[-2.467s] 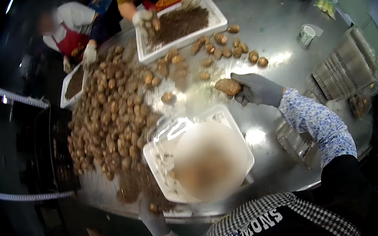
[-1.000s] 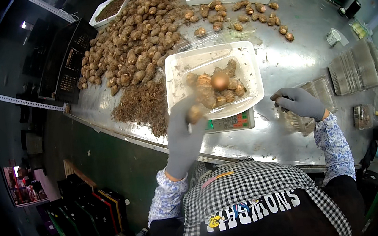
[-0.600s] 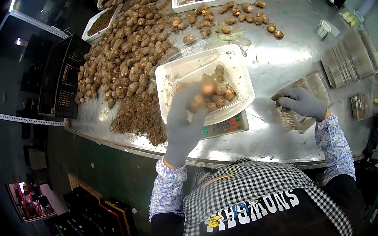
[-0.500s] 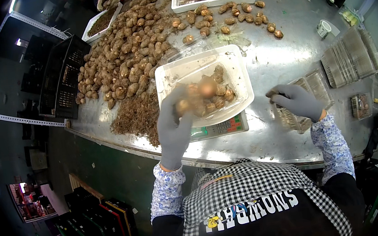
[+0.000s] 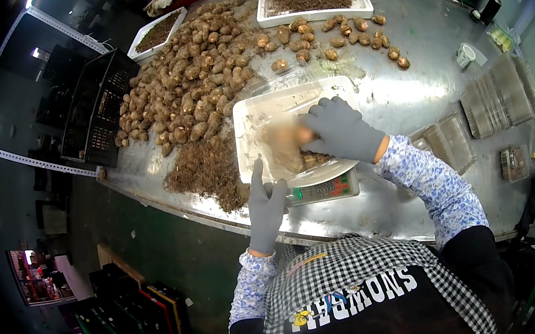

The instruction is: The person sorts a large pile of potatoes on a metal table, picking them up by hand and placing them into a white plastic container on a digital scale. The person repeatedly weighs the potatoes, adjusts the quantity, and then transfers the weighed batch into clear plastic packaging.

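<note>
A white plastic tray (image 5: 245,120) sits on a digital scale (image 5: 326,189) near the table's front edge. Inside the tray are a clear plastic box and several brown taros, partly hidden and blurred. My right hand (image 5: 341,128), in a grey glove, reaches over the tray's right side. Its fingers are closed on a taro (image 5: 305,135), smeared by motion. By the tray's front left corner, my left hand (image 5: 265,207), also gloved in grey, is open with thumb and fingers apart, holding nothing.
A big heap of taros (image 5: 189,77) and loose root fibres (image 5: 206,173) lie left. More taros (image 5: 358,32) lie behind the tray. Clear plastic boxes (image 5: 444,142) and a taller stack (image 5: 501,93) stand right. Gloved co-workers' hands (image 5: 160,3) show at the far edge.
My right hand has moved left from the clear boxes to over the tray and closed on a taro. My left hand has drawn back from the tray toward the front edge and opened.
</note>
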The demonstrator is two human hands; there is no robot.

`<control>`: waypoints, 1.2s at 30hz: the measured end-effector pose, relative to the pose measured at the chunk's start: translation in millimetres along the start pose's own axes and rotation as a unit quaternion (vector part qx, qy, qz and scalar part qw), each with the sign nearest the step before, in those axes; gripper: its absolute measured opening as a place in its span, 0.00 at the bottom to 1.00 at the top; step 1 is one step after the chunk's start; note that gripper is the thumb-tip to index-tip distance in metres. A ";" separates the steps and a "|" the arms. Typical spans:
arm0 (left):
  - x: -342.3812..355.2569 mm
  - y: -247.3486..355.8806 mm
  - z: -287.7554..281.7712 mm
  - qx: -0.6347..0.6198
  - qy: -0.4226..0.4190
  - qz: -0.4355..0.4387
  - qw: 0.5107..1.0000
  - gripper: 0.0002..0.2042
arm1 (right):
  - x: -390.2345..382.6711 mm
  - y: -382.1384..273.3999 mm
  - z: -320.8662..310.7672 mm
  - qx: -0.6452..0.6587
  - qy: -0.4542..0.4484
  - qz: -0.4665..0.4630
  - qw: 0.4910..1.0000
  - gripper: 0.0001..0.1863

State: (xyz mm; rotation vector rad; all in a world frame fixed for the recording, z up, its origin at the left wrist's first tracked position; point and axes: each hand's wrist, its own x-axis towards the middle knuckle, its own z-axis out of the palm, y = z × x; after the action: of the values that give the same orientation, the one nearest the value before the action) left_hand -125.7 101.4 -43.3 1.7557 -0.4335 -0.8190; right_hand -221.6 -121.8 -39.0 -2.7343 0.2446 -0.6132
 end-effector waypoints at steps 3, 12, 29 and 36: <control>6.7 -1.3 -9.0 -0.024 -0.002 0.006 1.000 0.31 | 19.7 16.3 -12.5 0.121 -0.075 0.065 0.988 0.16; 30.2 -4.3 -22.8 -0.076 0.003 0.029 0.997 0.27 | 30.3 23.8 -7.0 -0.003 -0.078 0.020 0.997 0.15; 3.5 -33.8 -64.9 -0.168 0.099 0.045 0.980 0.13 | 15.1 -14.2 -26.8 0.003 0.054 0.048 0.997 0.10; -5.5 -36.9 -73.6 -0.032 0.117 0.077 0.990 0.12 | 7.8 27.2 12.2 -0.062 -0.008 -0.013 0.998 0.07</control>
State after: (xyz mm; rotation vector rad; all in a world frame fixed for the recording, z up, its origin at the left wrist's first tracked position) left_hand -81.1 167.6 -64.0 1.7112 -0.3769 -0.5058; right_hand -211.8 -145.6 -56.0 -2.8638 0.2519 -0.6003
